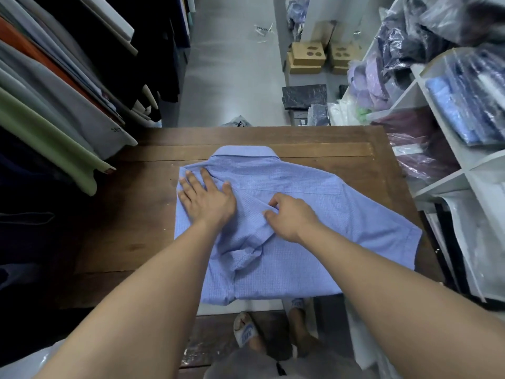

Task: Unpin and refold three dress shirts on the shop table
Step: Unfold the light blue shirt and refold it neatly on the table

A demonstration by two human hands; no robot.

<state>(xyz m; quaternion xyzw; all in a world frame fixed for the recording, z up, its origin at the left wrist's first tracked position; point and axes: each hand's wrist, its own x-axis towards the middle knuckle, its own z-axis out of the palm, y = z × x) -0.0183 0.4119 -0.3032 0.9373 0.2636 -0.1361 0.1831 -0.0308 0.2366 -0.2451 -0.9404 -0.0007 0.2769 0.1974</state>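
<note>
One light-blue checked short-sleeved cotton dress shirt (314,214), back up, centre of frame on dark brown wooden desk (123,228). Collar (246,153) toward upper frame; long axis runs top to bottom. Frame-left side is folded in, with its folded sleeve (246,250) lying down the middle. Left hand (206,199): grip spread, palm pressing the folded panel. Right hand (292,217): grip pinching the fold's edge at mid-back. Unfolded sleeve (382,231) lies at frame right, nearer the right hand; probably the next fold. Pins: none discernible.
</note>
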